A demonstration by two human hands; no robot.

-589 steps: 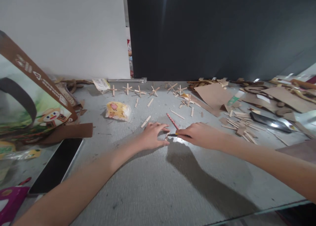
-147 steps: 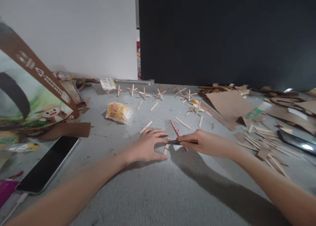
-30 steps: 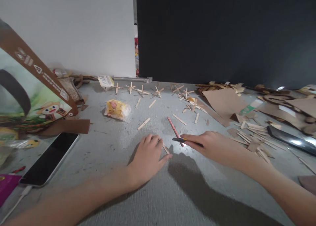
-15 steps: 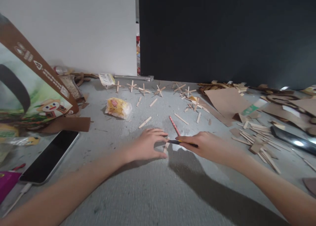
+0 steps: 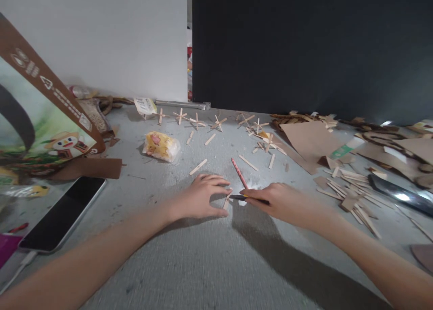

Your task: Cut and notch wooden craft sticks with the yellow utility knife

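Observation:
My left hand (image 5: 199,197) rests on the table with thumb and forefinger curved to either end of a short flat wooden stick (image 5: 226,201), pinning it down. In my right hand (image 5: 274,199) is a slim craft knife (image 5: 241,197), dark with a bit of yellow. Its tip points left and meets the stick; the rest of the handle is partly covered by my fingers. A red-and-white patterned pencil (image 5: 238,172) lies just beyond my right fingertips. Past my left hand lies a loose wooden stick (image 5: 198,166), with another stick (image 5: 248,162) farther right.
Several crossed-stick pieces (image 5: 219,123) line the back of the table. A yellow plastic-wrapped packet (image 5: 161,146) lies at centre-left. At left are a phone (image 5: 62,215) and a printed bag (image 5: 50,116). A stick pile (image 5: 358,197), cardboard (image 5: 306,138) and a black lamp (image 5: 399,192) lie right.
The view has shifted slightly. Both hands keep nearly the same place, with the knife tip still at the stick; the stick and knife angle differ only a little.

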